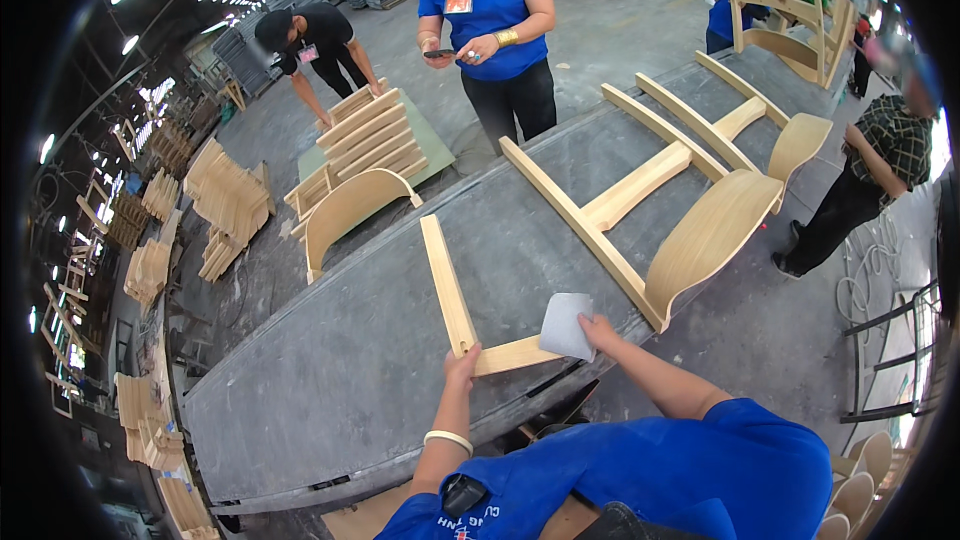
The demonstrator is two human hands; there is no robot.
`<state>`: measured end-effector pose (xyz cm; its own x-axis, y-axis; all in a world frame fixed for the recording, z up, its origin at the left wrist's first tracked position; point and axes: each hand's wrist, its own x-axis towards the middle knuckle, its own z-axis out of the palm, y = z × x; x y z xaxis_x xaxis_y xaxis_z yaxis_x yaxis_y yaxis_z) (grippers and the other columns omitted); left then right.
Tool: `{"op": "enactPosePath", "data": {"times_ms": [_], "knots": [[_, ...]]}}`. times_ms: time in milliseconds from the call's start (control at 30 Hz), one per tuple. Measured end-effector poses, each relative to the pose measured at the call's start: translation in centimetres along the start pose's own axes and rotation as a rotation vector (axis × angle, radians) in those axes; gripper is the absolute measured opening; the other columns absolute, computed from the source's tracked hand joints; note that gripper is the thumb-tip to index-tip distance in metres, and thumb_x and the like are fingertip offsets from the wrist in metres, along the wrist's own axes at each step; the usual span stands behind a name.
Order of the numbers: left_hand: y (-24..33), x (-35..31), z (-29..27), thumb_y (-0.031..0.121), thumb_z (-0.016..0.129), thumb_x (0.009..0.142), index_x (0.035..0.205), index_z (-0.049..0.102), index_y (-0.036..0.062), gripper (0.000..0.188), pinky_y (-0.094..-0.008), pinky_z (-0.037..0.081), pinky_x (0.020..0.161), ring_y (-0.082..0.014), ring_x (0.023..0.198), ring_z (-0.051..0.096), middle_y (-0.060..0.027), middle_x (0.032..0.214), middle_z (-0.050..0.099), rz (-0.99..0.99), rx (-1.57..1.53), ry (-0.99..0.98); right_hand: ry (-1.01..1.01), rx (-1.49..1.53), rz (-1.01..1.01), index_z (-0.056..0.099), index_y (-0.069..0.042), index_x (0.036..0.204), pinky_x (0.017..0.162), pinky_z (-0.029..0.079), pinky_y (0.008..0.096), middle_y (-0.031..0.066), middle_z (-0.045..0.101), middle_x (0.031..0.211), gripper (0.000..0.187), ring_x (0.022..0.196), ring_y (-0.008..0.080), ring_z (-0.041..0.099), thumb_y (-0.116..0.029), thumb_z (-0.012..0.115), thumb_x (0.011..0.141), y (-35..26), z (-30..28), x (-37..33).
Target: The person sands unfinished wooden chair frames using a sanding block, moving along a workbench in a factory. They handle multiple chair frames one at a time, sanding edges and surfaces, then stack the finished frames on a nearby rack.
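Observation:
My left hand (461, 367) is closed around the corner of an L-shaped wooden chair frame part (450, 285), made of a long leg and a shorter crosspiece (515, 355). The part lies near the front edge of the grey table. In my right hand (599, 333) is a pale grey sheet of sandpaper (567, 325), pinched at its right edge. It covers the right end of the crosspiece; whether it presses on the wood I cannot tell. Just beyond my right hand, assembled chair frames with curved backrests (712, 230) rest on the table.
The long grey table (300, 390) runs diagonally before me. A curved wooden piece (355, 205) and stacked slats (375, 135) stand past its far side, where a person in black bends. Another person (490, 30) holds a phone; one in a checked shirt (885, 145) stands right.

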<state>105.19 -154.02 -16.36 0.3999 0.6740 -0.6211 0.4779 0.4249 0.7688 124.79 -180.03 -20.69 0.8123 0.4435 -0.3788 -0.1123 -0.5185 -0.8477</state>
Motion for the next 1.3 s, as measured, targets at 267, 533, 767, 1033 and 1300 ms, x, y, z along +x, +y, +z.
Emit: {"op": "enactPosePath", "data": {"times_ms": [267, 533, 767, 1033, 1300], "knots": [[-0.9, 2.0, 0.4, 0.022, 0.078, 0.070, 0.110, 0.054, -0.0004, 0.052, -0.0377, 0.051, 0.058, -0.0233, 0.078, 0.064, -0.0121, 0.095, 0.063, 0.078, 0.192, 0.096, -0.058, -0.047, 0.049, 0.060, 0.007, 0.105, 0.076, 0.048, 0.0397, 0.0220, 0.066, 0.092, 0.048, 0.086, 0.0309, 0.064, -0.038, 0.050, 0.091, -0.8, -0.4, -0.3], [-1.3, 2.2, 0.0, 0.025, 0.078, 0.068, 0.112, 0.053, 0.0003, 0.056, -0.0365, 0.050, 0.059, -0.0233, 0.078, 0.064, -0.0132, 0.095, 0.063, 0.035, 0.179, 0.082, 0.064, 0.148, 0.069, 0.059, 0.009, 0.103, 0.078, 0.047, 0.0437, 0.0263, 0.064, 0.094, 0.049, 0.089, 0.0378, 0.063, -0.038, 0.047, 0.091, -0.7, 2.1, -0.3], [-0.2, 1.3, 0.2, 0.029, 0.078, 0.069, 0.111, 0.053, 0.0028, 0.056, -0.0394, 0.050, 0.055, -0.0241, 0.076, 0.064, -0.0130, 0.095, 0.063, -0.005, 0.235, 0.107, 0.098, 0.256, 0.170, 0.058, 0.010, 0.105, 0.080, 0.047, 0.0446, 0.0290, 0.061, 0.100, 0.049, 0.095, 0.0395, 0.061, -0.037, 0.048, 0.091, 0.2, 4.0, 1.5], [-0.2, 2.5, -0.7, 0.030, 0.079, 0.067, 0.117, 0.051, -0.0033, 0.066, -0.0376, 0.052, 0.071, -0.0263, 0.090, 0.064, -0.0168, 0.106, 0.062, 0.014, 0.311, 0.022, -0.013, 0.265, 0.226, 0.054, 0.007, 0.114, 0.080, 0.048, 0.0433, 0.0243, 0.062, 0.102, 0.051, 0.094, 0.0351, 0.062, -0.039, 0.047, 0.093, -0.8, 2.9, 1.5], [3.6, 3.5, 1.1, 0.025, 0.080, 0.062, 0.136, 0.027, 0.0019, 0.093, -0.0432, 0.046, 0.091, -0.0364, 0.108, 0.056, -0.0230, 0.119, 0.055, 0.286, 0.625, 0.248, -0.120, 0.352, 0.354, 0.044, 0.006, 0.125, 0.074, 0.049, 0.0488, 0.0205, 0.058, 0.110, 0.059, 0.096, 0.0335, 0.060, -0.044, 0.044, 0.094, -3.4, -0.2, -0.3]]}}
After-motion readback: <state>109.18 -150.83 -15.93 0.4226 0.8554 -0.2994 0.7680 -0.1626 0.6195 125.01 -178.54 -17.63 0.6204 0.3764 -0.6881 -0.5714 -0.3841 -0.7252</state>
